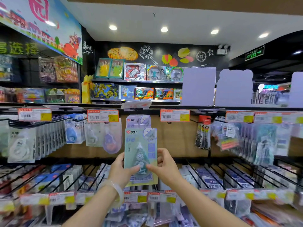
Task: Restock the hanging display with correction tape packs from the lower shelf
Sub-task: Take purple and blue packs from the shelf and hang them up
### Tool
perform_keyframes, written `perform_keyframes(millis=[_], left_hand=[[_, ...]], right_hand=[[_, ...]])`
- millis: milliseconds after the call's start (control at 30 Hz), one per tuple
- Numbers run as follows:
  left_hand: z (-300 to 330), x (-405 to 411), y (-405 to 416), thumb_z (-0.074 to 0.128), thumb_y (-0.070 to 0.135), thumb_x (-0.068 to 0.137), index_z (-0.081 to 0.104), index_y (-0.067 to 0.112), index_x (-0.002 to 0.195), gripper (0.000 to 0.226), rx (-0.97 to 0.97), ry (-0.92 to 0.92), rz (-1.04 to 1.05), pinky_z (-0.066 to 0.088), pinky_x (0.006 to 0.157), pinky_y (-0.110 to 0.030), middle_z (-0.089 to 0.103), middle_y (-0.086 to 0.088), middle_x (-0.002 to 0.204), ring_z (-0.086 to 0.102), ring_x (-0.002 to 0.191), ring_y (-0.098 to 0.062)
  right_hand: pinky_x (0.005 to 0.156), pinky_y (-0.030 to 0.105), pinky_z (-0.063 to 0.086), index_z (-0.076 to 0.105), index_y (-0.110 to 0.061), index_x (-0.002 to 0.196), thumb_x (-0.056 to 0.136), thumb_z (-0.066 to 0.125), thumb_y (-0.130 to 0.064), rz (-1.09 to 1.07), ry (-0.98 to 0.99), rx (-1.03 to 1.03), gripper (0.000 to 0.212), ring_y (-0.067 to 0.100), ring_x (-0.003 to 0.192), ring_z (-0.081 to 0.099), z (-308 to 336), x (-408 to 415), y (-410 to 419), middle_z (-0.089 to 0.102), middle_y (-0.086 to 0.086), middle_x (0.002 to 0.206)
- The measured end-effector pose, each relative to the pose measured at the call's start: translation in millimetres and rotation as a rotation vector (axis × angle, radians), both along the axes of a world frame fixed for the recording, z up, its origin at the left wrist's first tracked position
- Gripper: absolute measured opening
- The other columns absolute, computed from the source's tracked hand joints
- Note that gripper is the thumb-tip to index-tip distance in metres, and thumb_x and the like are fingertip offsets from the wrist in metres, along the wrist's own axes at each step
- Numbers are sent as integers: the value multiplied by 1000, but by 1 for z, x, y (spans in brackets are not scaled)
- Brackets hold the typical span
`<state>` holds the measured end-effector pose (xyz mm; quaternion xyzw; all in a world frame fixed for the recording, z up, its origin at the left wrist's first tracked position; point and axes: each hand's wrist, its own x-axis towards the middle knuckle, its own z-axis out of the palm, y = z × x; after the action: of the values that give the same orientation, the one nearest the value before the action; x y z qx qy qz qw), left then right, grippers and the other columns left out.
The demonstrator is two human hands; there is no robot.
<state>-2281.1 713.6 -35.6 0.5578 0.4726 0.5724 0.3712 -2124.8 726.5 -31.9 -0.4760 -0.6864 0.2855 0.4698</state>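
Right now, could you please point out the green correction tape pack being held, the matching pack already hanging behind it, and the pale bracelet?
green correction tape pack (140,149): head view, middle of the card front.
hanging pack (138,121): head view, visible top of the card.
pale bracelet (118,189): head view, band on the left wrist.

glossy plastic-fronted pack (141,154), black metal hooks (193,169)

Hanging display (172,141) pegs carry correction tape packs (138,121).

Correction tape pack (141,149) between both hands, before hung packs (138,121), above lower shelf (213,177)
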Motion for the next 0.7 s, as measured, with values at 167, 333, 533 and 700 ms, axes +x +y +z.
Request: perform_keyframes(millis=[167,333,533,700], left_hand=[[13,4,-13,72,2,77,55,19,114,45,105,85,88,46,60,-15,63,8,88,62,86,-14],[28,0,-13,74,10,77,39,30,124,62,132,135,149,49,74,-30,63,1,89,62,85,-18],[38,-1,4,73,11,77,36,45,110,60,210,230,133,51,71,-29,65,8,95,64,86,-11],[33,0,21,74,13,76,42,39,122,62,220,233,124,54,79,-35,65,10,101,65,90,-11]], right_hand=[[64,14,44,39,-27,118,84,70,-23,-30,-5,43,46,6,82,56,15,0,-11,55,-10,91],[56,7,39,39,-25,124,86,67,-20,-29,24,54,48,-3,76,53,29,-7,-13,53,-16,86],[54,9,36,35,-29,136,85,68,-20,-71,2,102,61,-3,68,50,42,-9,-6,49,-17,76],[51,5,37,30,-34,141,85,68,-20,-64,-6,110,69,-6,66,49,41,-9,5,52,-21,81]])
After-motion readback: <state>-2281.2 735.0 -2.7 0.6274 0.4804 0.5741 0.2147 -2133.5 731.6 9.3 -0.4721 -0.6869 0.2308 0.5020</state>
